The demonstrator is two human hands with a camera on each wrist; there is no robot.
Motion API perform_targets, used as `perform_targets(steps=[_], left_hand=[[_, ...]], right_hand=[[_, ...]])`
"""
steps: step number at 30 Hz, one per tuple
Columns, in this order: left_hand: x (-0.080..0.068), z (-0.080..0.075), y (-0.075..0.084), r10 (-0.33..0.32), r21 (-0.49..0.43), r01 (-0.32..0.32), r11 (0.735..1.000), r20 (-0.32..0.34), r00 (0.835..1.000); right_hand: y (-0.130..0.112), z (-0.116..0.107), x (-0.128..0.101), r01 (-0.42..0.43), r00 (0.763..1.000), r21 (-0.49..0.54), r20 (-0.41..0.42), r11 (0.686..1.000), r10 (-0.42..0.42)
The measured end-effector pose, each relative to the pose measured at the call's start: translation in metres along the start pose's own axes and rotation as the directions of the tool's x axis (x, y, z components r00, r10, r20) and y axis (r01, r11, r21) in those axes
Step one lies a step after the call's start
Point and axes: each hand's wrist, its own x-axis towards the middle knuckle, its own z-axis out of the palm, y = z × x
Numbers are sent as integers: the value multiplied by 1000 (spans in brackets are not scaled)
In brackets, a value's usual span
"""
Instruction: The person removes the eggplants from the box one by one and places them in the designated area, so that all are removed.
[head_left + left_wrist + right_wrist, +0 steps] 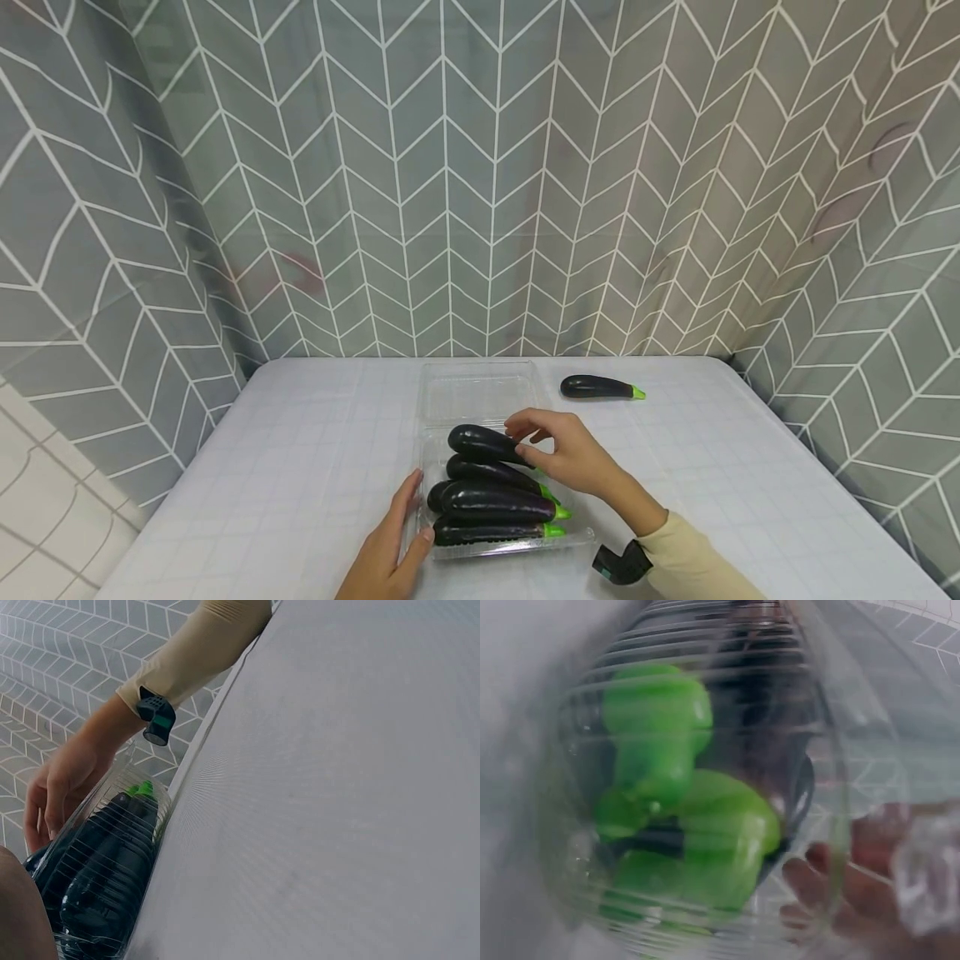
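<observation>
Several dark purple eggplants (498, 501) with bright green stem ends lie in a clear plastic clamshell box (517, 547), its lid (472, 400) folded back. My left hand (387, 533) rests along the box's left side, fingers fairly straight and thumb near the front eggplant. Over the rearmost eggplant (480, 442) is my right hand (566, 448), thumb near its stem end and fingers loosely bent. In the right wrist view the fingers (806, 881) show through the clear wall, with a gap between them and the eggplants. The left wrist view shows the right hand (64, 787) above the box.
One more eggplant (597, 387) lies on the white tablecloth (315, 467) at the back right, beyond the box. A patterned grey curtain (465, 183) stands behind the table. A black device (622, 563) is strapped to the right wrist.
</observation>
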Motion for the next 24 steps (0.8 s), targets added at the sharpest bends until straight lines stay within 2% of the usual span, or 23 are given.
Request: perform_targets(steps=[4, 9, 18, 24], left_hand=[[0, 0, 0, -31, -13, 31, 999, 24, 999], [0, 0, -1, -8, -8, 8, 1000, 9, 1000], [0, 1, -2, 58, 33, -57, 998, -32, 998], [0, 0, -2, 26, 13, -25, 1000, -13, 1000]], right_hand=[[0, 3, -1, 16, 1000, -34, 11, 999, -16], [1, 6, 0, 35, 999, -94, 18, 995, -33], [5, 11, -2, 25, 998, -185, 60, 982, -14], [6, 13, -2, 42, 999, -201, 42, 979, -35]])
